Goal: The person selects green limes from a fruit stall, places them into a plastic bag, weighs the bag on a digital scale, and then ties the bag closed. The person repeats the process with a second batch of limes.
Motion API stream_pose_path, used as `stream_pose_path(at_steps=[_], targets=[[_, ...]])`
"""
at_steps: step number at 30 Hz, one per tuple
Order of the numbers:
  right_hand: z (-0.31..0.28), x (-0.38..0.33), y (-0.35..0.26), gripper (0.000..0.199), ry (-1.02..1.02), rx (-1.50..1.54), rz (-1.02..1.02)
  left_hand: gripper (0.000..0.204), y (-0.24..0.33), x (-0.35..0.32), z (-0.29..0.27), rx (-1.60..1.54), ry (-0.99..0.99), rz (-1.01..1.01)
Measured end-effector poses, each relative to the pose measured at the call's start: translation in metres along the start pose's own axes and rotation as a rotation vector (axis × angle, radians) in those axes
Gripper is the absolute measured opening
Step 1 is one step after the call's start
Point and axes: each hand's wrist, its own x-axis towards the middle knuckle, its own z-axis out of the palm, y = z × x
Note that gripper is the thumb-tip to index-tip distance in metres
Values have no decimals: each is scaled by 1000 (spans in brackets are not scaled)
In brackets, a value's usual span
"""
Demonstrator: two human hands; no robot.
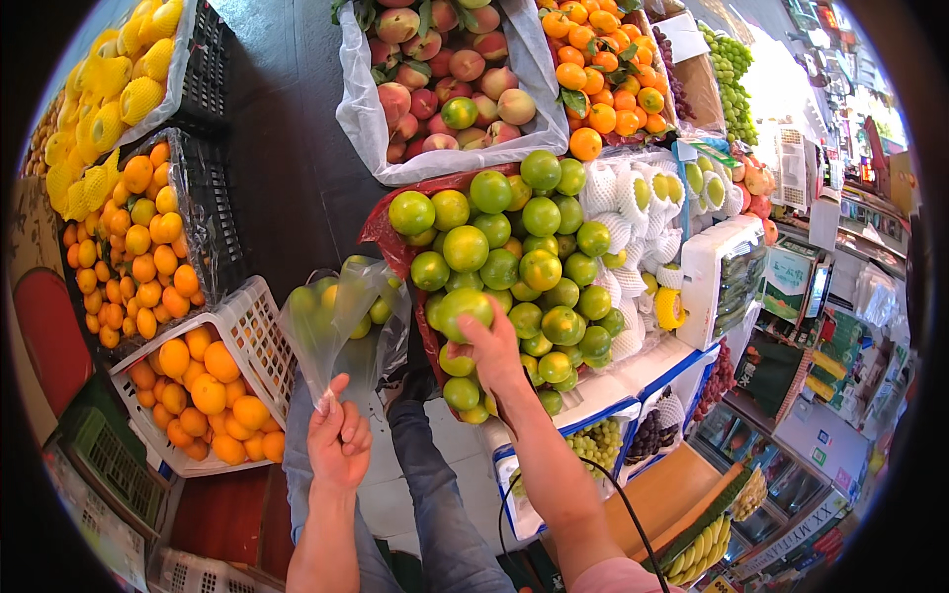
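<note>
My left hand [338, 443] grips the bunched neck of a clear plastic bag [341, 321] with a few green citrus fruits inside; the bag hangs in the air left of the fruit stand. My right hand [491, 354] is closed around one green citrus fruit [465, 308] at the near edge of a heap of green citrus [514, 247]. The heap lies on a red plastic liner [381, 232] in the middle of the stand.
Peaches in a clear bag [440, 79] and oranges [603, 74] lie behind the heap. Foam-netted fruits [633, 198] sit to its right, boxed grapes [603, 440] below. White basket [252, 336] of oranges and black crates [213, 212] of citrus stand at left. My legs are below.
</note>
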Motion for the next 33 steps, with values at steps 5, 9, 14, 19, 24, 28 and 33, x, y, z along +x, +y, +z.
stream_pose_path(at_steps=[5,9,14,19,24,28,33], targets=[[12,-5,18,70,-94,-550,-61,29,0,0,2,25,28,-1],[35,-7,38,78,-123,-837,-48,30,1,1,3,11,-1,-1],[59,-12,48,76,-325,-947,38,30,3,0,4,31,41,-9],[56,-2,21,66,-297,-924,-94,30,5,0,2,18,47,-9],[9,55,-19,62,399,-885,-570,31,5,1,0,-2,38,8],[5,86,-25,65,389,-1319,-380,31,5,2,1,11,32,-7],[13,62,-41,66,124,-875,-427,30,7,2,2,-15,21,-24]])
